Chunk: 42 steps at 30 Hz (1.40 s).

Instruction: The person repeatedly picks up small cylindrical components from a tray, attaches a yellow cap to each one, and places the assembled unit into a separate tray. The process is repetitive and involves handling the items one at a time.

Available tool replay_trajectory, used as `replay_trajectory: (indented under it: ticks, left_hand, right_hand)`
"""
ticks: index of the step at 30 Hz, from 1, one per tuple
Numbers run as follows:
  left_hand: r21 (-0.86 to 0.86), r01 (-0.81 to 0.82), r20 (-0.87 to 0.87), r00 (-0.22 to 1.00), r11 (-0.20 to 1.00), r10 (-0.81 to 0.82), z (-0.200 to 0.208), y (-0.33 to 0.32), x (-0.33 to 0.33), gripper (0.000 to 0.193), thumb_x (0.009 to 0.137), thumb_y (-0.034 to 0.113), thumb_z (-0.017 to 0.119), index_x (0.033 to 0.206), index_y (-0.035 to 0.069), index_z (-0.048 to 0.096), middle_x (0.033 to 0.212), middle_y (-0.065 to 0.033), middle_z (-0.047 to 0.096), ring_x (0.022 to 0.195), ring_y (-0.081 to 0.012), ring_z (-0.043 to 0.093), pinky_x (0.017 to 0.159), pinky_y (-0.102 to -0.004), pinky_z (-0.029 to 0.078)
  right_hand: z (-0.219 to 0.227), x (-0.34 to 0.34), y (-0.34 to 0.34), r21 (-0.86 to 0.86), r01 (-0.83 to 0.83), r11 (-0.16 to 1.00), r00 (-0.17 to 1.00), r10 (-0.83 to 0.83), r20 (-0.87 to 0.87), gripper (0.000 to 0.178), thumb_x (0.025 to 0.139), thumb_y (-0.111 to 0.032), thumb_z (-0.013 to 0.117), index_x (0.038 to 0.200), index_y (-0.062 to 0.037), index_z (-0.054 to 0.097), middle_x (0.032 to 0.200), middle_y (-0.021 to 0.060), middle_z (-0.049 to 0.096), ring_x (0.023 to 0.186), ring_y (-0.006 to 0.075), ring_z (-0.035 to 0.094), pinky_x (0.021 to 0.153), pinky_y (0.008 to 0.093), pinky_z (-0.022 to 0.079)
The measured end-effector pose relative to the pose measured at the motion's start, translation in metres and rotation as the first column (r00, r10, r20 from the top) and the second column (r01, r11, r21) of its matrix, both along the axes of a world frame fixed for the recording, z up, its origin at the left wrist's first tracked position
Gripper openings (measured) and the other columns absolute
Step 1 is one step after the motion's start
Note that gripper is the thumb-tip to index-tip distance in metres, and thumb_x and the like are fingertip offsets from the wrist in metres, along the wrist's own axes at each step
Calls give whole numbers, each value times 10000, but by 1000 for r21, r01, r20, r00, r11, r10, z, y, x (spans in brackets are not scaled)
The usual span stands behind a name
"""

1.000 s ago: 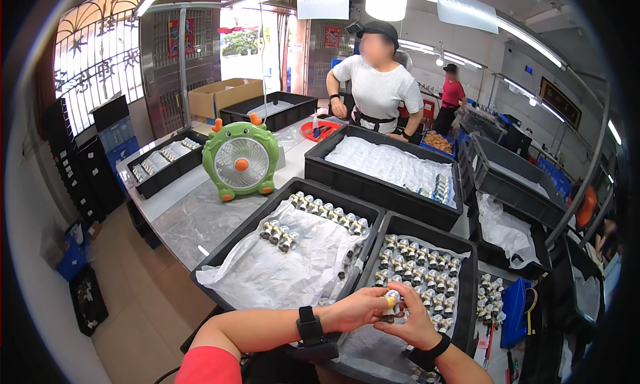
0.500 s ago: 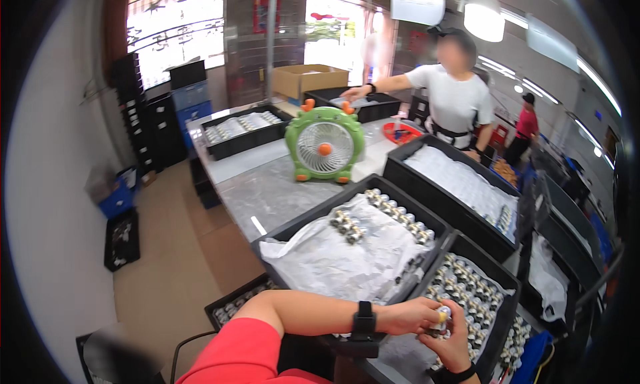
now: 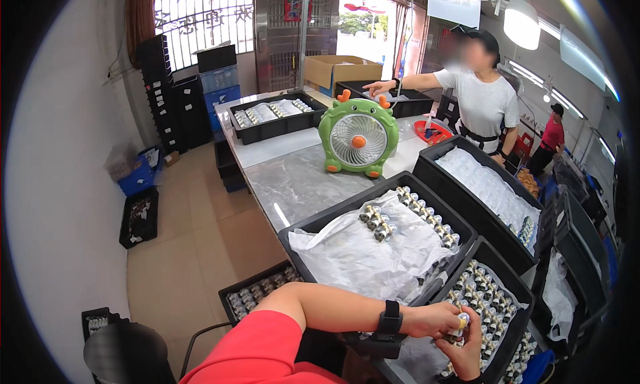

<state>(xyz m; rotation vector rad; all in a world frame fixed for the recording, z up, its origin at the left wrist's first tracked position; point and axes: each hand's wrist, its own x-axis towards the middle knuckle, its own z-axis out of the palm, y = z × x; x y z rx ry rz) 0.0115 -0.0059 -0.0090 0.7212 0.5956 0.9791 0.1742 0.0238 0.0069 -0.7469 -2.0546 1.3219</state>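
I had one small yellow-and-white part (image 3: 463,323) grasped between the fingertips of my left hand (image 3: 433,319) and right hand (image 3: 470,347), over the near end of the right-hand tray (image 3: 509,268), where similar parts (image 3: 490,297) stood in rows. In the left-hand tray (image 3: 337,209), more pieces (image 3: 429,216) lined the far right edge. A green fan (image 3: 358,141) stood beyond on the tabletop (image 3: 297,174).
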Motion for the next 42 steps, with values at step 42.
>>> replay_trajectory:
  ticks: [42]
  left_hand:
    - [1,3,-40,999,1000,-3,20,-7,-9,386,912,105,534,1284,76,435,1005,-8,577,786,-55,537,663,-215,437]
  right_hand:
    - [5,5,11,420,-45,906,995,1,104,778,588,-183,840,1254,-61,456,1271,154,455,1179,320,457,957,379,401]
